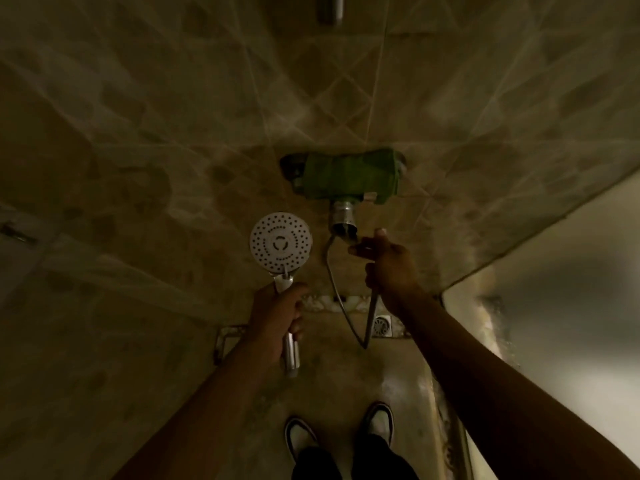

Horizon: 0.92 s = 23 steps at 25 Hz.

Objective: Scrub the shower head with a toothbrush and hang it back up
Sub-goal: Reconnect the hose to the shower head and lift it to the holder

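Observation:
The shower head (281, 241) is round and white with many small nozzle holes, and its face is turned toward me. My left hand (277, 317) grips its chrome handle, holding the head upright in front of the tiled wall. My right hand (391, 268) holds the thin metal hose (346, 317), with thumb and forefinger stretched toward the chrome outlet (343, 220) under the wall mixer. The hose loops down from that outlet toward the floor and back up into my right hand. No toothbrush is in view.
A green cloth (349, 176) covers the wall mixer. A metal pipe end (332, 8) shows at the top. A floor drain (382, 325) lies below the hose loop. My two shoes (299, 438) stand on the wet floor. A pale panel (554, 271) borders the right.

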Available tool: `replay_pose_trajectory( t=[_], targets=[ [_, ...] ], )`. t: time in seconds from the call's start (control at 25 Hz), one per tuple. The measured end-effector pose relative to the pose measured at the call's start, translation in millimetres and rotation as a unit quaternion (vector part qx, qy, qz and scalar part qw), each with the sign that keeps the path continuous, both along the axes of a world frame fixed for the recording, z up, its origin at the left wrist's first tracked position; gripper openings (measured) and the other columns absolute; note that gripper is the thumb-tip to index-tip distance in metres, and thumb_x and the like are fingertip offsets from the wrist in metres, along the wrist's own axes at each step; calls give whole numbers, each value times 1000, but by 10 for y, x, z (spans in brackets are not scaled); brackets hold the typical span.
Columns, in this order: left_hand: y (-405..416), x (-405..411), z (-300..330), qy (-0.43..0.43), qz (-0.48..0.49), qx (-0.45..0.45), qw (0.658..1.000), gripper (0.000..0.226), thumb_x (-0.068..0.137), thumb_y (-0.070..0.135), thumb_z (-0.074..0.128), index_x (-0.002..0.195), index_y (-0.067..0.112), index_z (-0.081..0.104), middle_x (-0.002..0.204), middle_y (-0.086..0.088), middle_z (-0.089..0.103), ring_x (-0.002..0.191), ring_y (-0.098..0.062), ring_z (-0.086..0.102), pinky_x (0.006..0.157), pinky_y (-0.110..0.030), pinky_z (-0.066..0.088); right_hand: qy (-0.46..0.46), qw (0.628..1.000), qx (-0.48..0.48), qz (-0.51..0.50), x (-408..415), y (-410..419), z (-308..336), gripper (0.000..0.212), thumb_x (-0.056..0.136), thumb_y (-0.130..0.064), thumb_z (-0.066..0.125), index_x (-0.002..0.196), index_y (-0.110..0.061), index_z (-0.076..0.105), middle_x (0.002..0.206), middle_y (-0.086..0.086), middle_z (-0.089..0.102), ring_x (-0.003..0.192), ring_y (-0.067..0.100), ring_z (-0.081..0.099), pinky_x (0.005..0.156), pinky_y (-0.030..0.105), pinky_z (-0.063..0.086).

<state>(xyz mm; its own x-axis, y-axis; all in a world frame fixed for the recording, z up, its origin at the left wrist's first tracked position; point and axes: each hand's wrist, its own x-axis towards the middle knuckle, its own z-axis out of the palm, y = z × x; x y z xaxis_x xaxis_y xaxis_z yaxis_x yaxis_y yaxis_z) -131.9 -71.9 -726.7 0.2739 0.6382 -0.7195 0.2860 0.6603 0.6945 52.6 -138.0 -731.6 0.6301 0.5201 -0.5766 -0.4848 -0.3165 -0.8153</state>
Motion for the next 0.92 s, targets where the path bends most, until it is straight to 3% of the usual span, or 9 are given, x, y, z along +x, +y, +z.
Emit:
replay_pose_trajectory(
  t=[0.24,0.4,0.44,0.52,0.6,0.8,0.92],
  targets=[
    [-56,4,-198,-8,-1,-5,1000,26,89,16,69,73,11,49,44,2,36,33,-13,29,44,-23,28,82,995,43,-32,-18,136,-104,47,105,-45,35,102,-8,62,79,7,70,39,10,34,40,25,28],
    [-1,-10,-263,-12,26,-12,1000,15,88,18,69,88,11,56,46,3,35,35,-13,28,44,-24,27,82,993,-2,-85,-60,281,-70,31,105,-35,39,82,-25,57,67,6,54,44,13,36,43,27,29],
    [-5,-14,-272,-14,26,-14,999,16,88,18,69,88,11,55,46,3,35,35,-13,27,43,-23,27,84,992,-12,-94,-68,315,-82,29,105,-33,39,85,-24,58,67,7,53,45,14,37,43,27,30],
    [-24,-16,-259,-18,17,-12,1000,18,89,18,69,82,11,54,46,3,35,35,-12,27,43,-23,27,98,991,-16,-92,-77,376,-129,28,106,-31,35,117,-23,59,68,6,51,46,13,36,43,27,30],
    [-47,-11,-249,-19,14,-10,1000,21,89,17,69,75,11,56,46,2,36,34,-12,28,43,-23,27,111,990,-11,-84,-64,395,-175,39,107,-30,30,143,-26,44,67,4,47,48,12,34,44,27,29],
    [-30,10,-272,-21,14,-3,1000,13,88,18,69,90,12,57,47,1,35,34,-12,28,43,-22,27,117,990,0,-78,-74,377,-181,43,107,-31,27,148,-24,37,66,3,46,48,11,35,42,26,30],
    [-27,13,-274,-24,18,-4,1000,19,87,18,69,81,11,52,47,1,35,33,-12,28,42,-22,27,111,991,-3,-70,-105,358,-194,43,107,-32,26,148,-23,36,67,5,47,47,12,36,42,26,30]
  ],
)
